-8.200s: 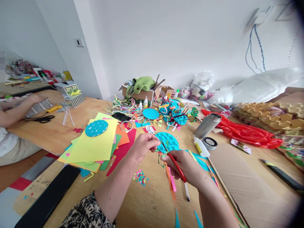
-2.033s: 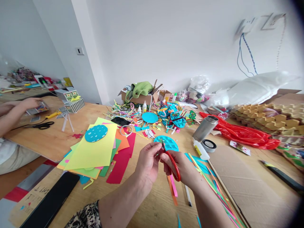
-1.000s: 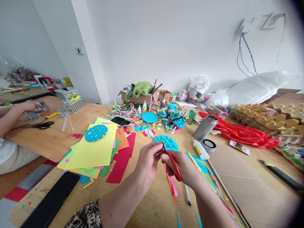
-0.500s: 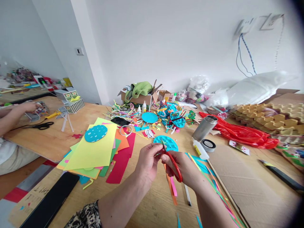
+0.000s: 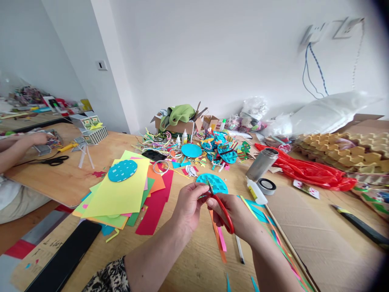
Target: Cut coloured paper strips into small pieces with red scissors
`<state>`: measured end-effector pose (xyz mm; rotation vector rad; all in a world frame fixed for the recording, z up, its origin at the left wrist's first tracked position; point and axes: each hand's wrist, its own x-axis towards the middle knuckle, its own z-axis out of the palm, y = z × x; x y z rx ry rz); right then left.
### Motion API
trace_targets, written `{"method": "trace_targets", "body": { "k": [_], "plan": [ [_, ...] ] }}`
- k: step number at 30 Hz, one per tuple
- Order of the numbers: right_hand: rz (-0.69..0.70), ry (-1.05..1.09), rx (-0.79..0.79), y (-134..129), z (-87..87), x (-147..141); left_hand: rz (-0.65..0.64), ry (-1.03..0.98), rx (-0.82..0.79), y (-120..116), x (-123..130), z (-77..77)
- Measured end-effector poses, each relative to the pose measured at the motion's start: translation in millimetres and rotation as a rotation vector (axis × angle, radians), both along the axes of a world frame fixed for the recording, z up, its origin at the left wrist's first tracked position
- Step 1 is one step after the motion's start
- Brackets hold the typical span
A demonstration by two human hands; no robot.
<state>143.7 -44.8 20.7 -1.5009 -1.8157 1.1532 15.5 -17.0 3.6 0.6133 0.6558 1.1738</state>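
Red-handled scissors (image 5: 225,214) are in my right hand (image 5: 231,209), their blades pointing away and up to the left. My left hand (image 5: 190,207) is pinched close beside the blades; whatever small piece its fingertips hold is too hidden to name. Just beyond both hands lies a blue disc (image 5: 217,183) with darker blue patches on it. Orange and pink paper strips (image 5: 221,239) lie on the table below my right hand, close to a pen (image 5: 240,250).
Coloured paper sheets (image 5: 121,198) are stacked at left, topped by a blue spotted disc (image 5: 122,170). A glue bottle (image 5: 255,190), a steel flask (image 5: 261,164) and cardboard (image 5: 306,231) lie to the right. At far left, a co-worker's hand (image 5: 39,138) works over another table.
My hands stay almost in place, with the scissors shifting very slightly. The co-worker's hand at far left has moved a little to the right.
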Motion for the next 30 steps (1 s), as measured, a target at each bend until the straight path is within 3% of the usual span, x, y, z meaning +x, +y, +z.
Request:
{"method": "trace_targets", "body": {
  "k": [30],
  "plan": [
    [0.018, -0.015, -0.012, -0.7, 3.0, 3.5, -0.032, -0.018, 0.028, 0.7, -2.8, 2.9]
  ]
}}
